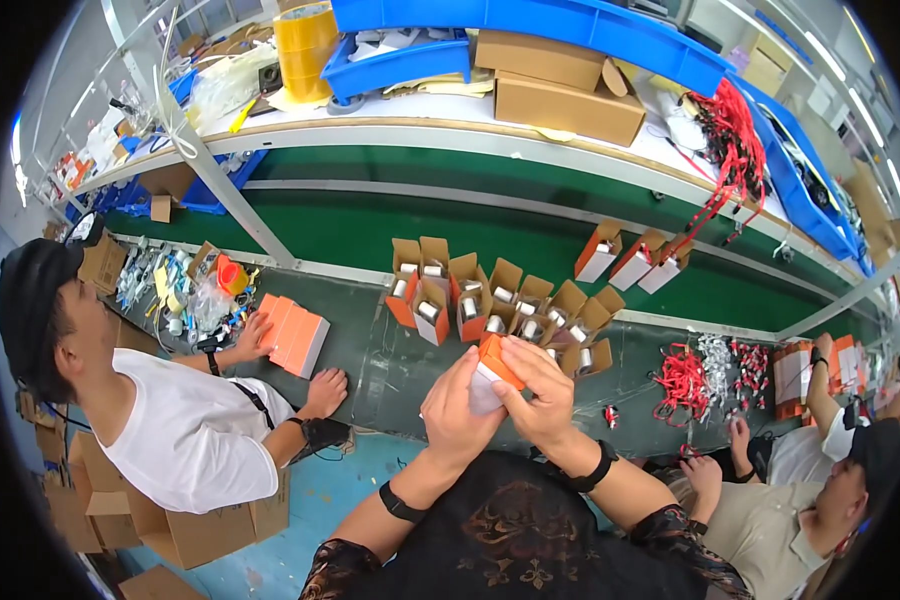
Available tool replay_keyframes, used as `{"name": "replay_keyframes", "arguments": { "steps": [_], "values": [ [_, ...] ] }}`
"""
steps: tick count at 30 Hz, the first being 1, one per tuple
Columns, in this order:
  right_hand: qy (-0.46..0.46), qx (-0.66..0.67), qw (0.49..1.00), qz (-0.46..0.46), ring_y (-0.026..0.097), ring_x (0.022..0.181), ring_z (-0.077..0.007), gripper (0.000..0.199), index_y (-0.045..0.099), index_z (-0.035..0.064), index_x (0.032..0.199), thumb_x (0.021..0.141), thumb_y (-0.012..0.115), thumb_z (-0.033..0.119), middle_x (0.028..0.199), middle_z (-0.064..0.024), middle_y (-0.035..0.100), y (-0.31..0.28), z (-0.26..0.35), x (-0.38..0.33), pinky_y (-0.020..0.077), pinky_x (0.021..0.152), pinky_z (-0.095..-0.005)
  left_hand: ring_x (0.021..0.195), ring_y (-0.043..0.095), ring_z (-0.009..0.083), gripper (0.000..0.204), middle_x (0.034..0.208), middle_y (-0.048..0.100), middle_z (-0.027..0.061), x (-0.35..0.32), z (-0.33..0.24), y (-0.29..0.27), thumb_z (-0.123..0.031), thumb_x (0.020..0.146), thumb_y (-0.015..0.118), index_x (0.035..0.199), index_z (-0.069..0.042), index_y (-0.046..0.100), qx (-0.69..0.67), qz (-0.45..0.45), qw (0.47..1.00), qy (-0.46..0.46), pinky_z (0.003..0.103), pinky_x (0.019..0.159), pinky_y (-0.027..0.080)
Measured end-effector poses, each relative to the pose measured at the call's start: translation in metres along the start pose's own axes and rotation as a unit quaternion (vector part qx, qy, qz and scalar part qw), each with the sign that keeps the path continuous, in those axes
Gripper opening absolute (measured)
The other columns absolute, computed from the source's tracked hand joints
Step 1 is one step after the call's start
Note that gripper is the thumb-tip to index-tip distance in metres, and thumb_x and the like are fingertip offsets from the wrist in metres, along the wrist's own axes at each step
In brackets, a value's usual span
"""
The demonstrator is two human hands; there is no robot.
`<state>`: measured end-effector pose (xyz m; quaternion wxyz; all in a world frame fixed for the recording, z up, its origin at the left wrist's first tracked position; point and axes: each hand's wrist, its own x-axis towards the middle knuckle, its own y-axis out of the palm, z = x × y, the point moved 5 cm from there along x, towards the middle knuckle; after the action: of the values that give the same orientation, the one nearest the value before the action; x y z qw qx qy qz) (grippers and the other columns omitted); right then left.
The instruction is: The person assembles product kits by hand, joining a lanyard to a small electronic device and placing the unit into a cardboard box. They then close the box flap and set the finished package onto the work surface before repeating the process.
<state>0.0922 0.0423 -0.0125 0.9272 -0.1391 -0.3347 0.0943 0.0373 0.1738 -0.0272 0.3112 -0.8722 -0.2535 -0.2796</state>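
Observation:
Between my two hands is a small orange-and-white box [499,362], held up in front of my chest above the table edge. My left hand [457,410] wraps its left side. The fingers of my right hand [542,390] press on its top and right side. Just beyond stand several open small boxes [467,310] with brown flaps raised and white cylindrical items inside. Farther back, 3 more orange-and-white boxes [635,262] stand apart with their flaps up.
At left a person in a white shirt touches a row of closed orange boxes [292,336]. Red cables [682,385] and white cables [715,368] lie in piles at right, near other workers. A shelf [420,135] with blue bins [400,62] and cartons [568,103] crosses above the table.

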Motion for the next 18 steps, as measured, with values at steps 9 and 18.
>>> {"name": "replay_keyframes", "arguments": {
  "steps": [9,18],
  "values": [
    [0.034,0.008,0.999,0.042,0.060,0.119,-0.0335,0.035,0.069,-0.0023,0.117,0.085,0.075,0.010,0.126,-0.0188,0.066,0.005,-0.001,0.008,0.0443,0.103,-0.0417,0.110,0.068,0.0314,0.074,0.127,0.065,0.0179,0.002,0.004,0.001,-0.012,0.065,0.088,0.132,0.000,0.056,-0.055,0.032,0.993,-0.100,0.037,0.092,0.054],
    [0.091,0.121,0.981,0.123,0.053,0.133,-0.0298,0.032,0.064,-0.0032,0.128,0.100,0.056,0.010,0.136,-0.0198,0.060,0.017,-0.009,0.020,0.0368,0.112,-0.0369,0.107,0.068,0.0340,0.076,0.124,0.066,0.0184,0.016,0.014,-0.015,-0.009,0.063,0.088,0.131,0.000,0.057,-0.021,0.006,0.999,-0.031,0.038,0.090,0.055]
  ]
}}
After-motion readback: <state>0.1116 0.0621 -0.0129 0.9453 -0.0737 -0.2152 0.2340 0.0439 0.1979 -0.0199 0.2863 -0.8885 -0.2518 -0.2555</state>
